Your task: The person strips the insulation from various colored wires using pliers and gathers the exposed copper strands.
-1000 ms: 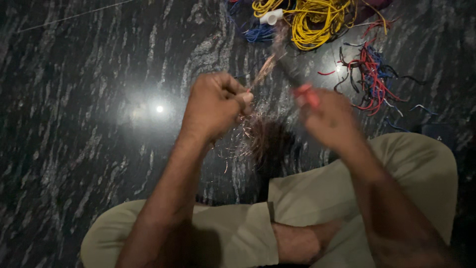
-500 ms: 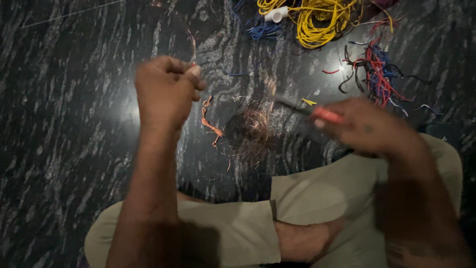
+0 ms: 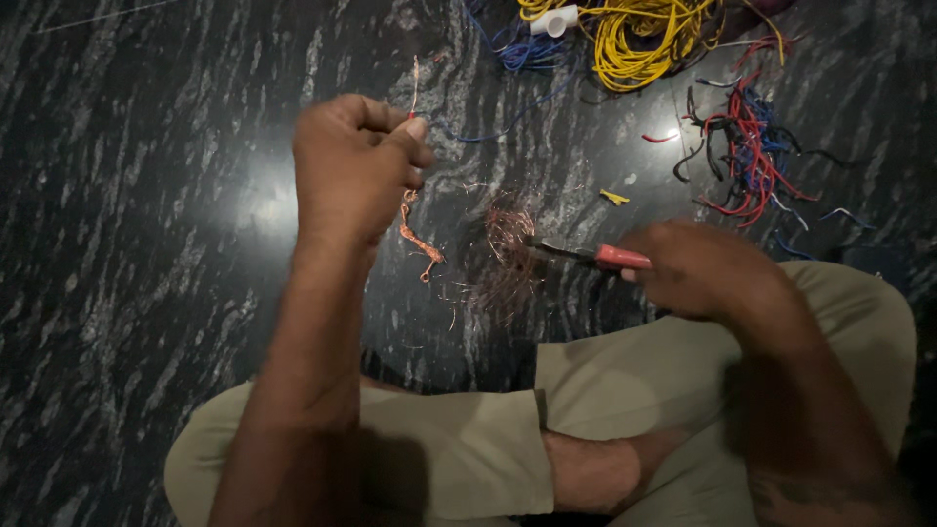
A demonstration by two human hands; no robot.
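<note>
Closest to me are my crossed legs in khaki trousers, with a bare foot tucked between them, on the dark veined stone floor.

Just beyond the knees, my right hand is closed around a red-handled cutting tool, whose dark tip points left into a loose heap of bare copper strands lying on the floor. I cannot tell whether the tool's tip is open or closed on anything.

My left hand is raised over the floor, fingers curled and thumb pressed against the forefinger, pinching a twisted length of bare copper wire. One end sticks up above the knuckles; the rest hangs below the fist in a kinked curl, clear of the floor as far as I can see.

I judge the step in hand to be gathering stripped copper: the piece in my left hand looks bare of insulation, and the heap beside the tool is where such strands collect. The next move would call for a steady pinch on the wire and the tool kept clear of it.

Farther out lie a yellow scrap of insulation, a tangle of red and black wires, a blue wire bundle, and a yellow wire coil with a white fitting at its edge.
</note>
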